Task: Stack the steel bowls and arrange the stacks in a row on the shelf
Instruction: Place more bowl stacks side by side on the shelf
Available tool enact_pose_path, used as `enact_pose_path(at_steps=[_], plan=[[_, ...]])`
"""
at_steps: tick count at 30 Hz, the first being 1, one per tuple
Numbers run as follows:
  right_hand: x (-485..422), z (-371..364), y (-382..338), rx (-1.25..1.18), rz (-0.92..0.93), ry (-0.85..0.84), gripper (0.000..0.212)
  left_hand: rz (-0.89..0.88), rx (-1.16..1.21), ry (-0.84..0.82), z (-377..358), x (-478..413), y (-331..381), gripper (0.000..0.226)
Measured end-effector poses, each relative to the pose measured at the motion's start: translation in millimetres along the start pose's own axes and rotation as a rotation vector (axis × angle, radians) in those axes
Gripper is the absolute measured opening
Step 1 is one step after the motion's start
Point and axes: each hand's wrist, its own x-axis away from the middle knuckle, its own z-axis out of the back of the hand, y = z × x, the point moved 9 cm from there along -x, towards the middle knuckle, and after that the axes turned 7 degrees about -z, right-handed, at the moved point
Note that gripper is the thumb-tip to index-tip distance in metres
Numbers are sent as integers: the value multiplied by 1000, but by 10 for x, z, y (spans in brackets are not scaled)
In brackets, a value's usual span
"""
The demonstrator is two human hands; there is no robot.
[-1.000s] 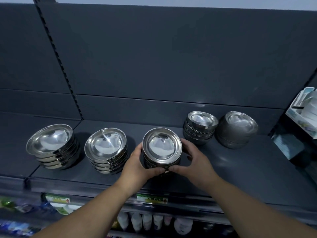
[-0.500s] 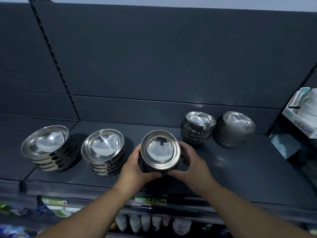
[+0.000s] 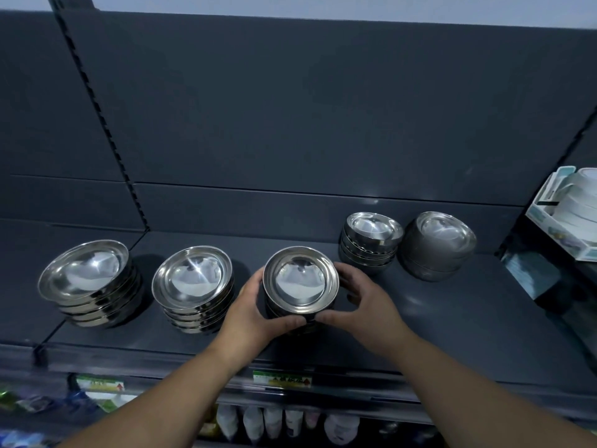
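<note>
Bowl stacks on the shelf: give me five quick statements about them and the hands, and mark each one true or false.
1. Five stacks of steel bowls stand on the shelf. True.
2. The left hand and the right hand both hold the middle stack. True.
3. The left hand rests on the far-left stack. False: it grips the middle stack, and nothing touches the far-left one.
4. The far-right stack lines up with the front three. False: it sits further back, beside its neighbour, near the back panel.
5. The top bowls lie upside down. False: their open sides face up.
</note>
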Motion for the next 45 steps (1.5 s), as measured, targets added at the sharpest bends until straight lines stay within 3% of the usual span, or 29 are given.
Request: enact_pose_path(at_steps=[8, 17, 23, 34, 42, 45], plan=[[-15, -43, 124, -8, -21, -52, 87, 34, -74, -14, -31, 27, -64, 126], [-6, -17, 101, -13, -6, -13, 83, 17, -59, -18, 18, 35, -42, 111], [1, 3, 108, -14, -18, -7, 78, 32, -53, -66, 14, 15, -8, 118], [-8, -16, 130, -98, -34, -20, 75, 14, -24, -52, -4, 12, 27, 108], [64, -78, 362, -45, -139, -83, 100, 75, -21, -75, -38, 121, -195, 124], [101, -174, 453, -7, -161, -120, 100, 79, -18, -75, -97, 158, -249, 107]])
